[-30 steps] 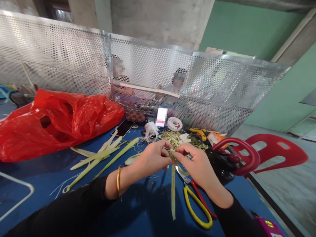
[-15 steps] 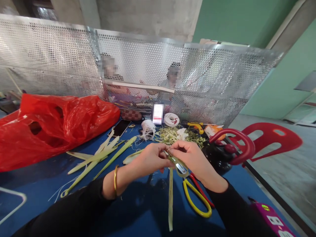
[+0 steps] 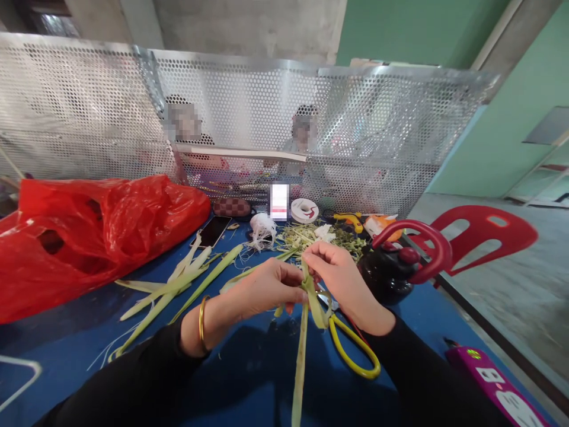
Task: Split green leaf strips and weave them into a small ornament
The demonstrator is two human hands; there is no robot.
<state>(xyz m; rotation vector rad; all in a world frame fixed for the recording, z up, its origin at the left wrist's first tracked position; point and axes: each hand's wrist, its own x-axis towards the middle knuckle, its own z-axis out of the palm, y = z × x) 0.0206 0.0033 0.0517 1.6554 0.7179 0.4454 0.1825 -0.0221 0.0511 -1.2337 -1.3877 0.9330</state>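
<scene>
Between my hands a pale green leaf strip [image 3: 316, 305] is folded, perhaps knotted, at the fingertips, and a long narrow tail [image 3: 300, 367] hangs down toward the front. My left hand [image 3: 278, 284], with a gold bangle [image 3: 202, 325] at the wrist, pinches the strip from the left. With thumb and forefinger, my right hand [image 3: 335, 273] grips its upper part. Scissors with yellow and red handles [image 3: 355, 353] hang below the right palm. Their blades are partly hidden by the strip and fingers, and I cannot tell whether the palm holds them.
Several loose leaf strips [image 3: 178, 279] lie left on the blue table [image 3: 249, 379]. Behind are a red plastic bag [image 3: 111, 219], a phone [image 3: 216, 231], white thread [image 3: 263, 230], a spool [image 3: 304, 210] and green scraps [image 3: 297, 236]. A black pot [image 3: 384, 276] stands right, near a purple device [image 3: 495, 379].
The leaf strip is now raised and shows more clearly between the fingers, with a broad end hanging by the scissors. The scissors' blades are more covered. The view has shifted slightly.
</scene>
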